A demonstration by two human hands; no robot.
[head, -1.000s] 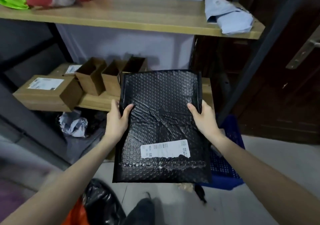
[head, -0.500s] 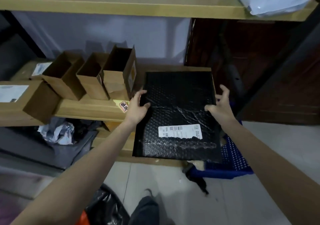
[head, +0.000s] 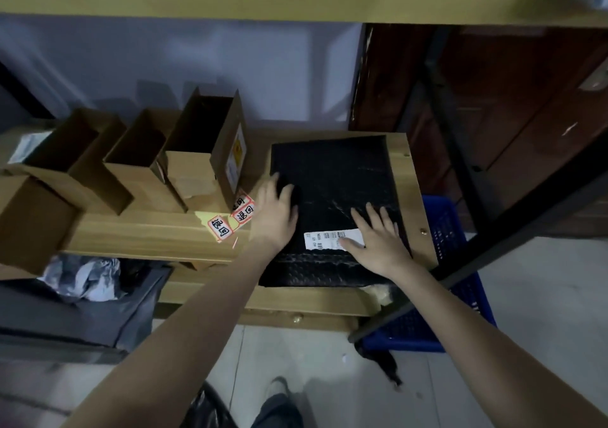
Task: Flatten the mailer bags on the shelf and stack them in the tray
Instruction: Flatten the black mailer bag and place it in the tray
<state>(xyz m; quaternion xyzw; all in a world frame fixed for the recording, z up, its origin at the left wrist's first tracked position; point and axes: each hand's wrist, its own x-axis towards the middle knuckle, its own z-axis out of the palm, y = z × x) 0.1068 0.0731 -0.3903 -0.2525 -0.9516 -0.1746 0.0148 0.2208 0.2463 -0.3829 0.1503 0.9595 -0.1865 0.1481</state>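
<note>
A black bubble mailer bag [head: 332, 177] lies flat on the wooden shelf [head: 148, 233], its near edge overhanging the shelf front at 6 o'clock. The left hand [head: 274, 213] rests released on the bag's left edge at 9 o'clock, fingers straight. The right hand [head: 378, 240] presses palm-down with spread fingers, partly covering the white shipping label [head: 324, 238]. At 9 o'clock from the bag stand open cardboard boxes [head: 200, 151]. A blue tray [head: 460, 283] sits at 4 o'clock, below the shelf on the floor.
</note>
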